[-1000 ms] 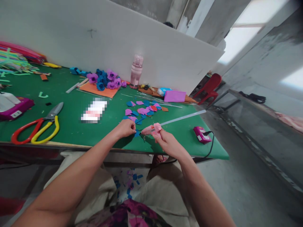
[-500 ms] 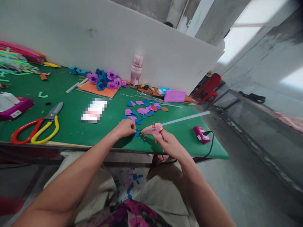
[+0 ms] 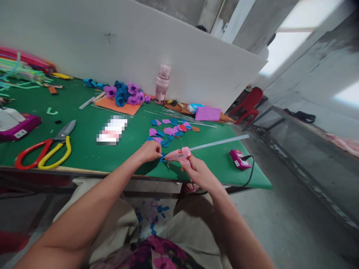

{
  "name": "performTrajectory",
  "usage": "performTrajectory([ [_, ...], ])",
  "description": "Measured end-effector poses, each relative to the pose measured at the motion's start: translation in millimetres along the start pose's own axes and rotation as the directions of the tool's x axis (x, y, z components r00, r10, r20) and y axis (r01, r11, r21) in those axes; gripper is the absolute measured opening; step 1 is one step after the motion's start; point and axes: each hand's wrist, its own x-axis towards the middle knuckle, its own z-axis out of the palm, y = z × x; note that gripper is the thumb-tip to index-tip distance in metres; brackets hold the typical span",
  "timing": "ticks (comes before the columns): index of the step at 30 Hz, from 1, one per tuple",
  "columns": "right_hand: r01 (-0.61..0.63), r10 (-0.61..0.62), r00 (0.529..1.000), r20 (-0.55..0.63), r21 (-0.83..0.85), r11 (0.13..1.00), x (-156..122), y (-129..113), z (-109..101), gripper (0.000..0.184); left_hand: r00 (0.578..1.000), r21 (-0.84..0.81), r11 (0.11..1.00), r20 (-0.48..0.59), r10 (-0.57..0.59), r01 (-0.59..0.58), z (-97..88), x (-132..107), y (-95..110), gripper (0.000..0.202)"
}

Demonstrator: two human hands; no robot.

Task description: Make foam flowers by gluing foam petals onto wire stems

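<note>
In my right hand (image 3: 198,168) is a pink glue gun (image 3: 178,155), its nozzle pointing left. A long clear glue stick (image 3: 220,142) juts out of its back toward the right. My left hand (image 3: 152,151) is closed in a pinch on a small blue paper piece (image 3: 163,157), close to the table top. The nozzle is at the piece; whether it touches I cannot tell. Just beyond my hands lie several loose blue and purple paper petals (image 3: 171,130), with a red one among them.
Red-and-yellow-handled scissors (image 3: 54,145) lie at the left on the green table (image 3: 92,157). Blue and purple paper flowers (image 3: 123,93) rest on an orange sheet. A pink bottle (image 3: 162,84) stands against the white board. A purple power socket (image 3: 240,159) with a black cord sits at the right.
The glue gun has shifted slightly left, its nozzle nearer the blue paper piece. My left hand keeps its pinch in nearly the same place.
</note>
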Motion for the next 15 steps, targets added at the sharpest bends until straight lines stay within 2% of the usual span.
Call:
performTrajectory([
  [15,0.023,-0.023,1.000,-0.002,-0.031,0.999,3.0,-2.4,5.4,0.030,1.000,-0.007,1.000,-0.013,0.014,-0.014,-0.1,-1.2,0.9,0.007],
])
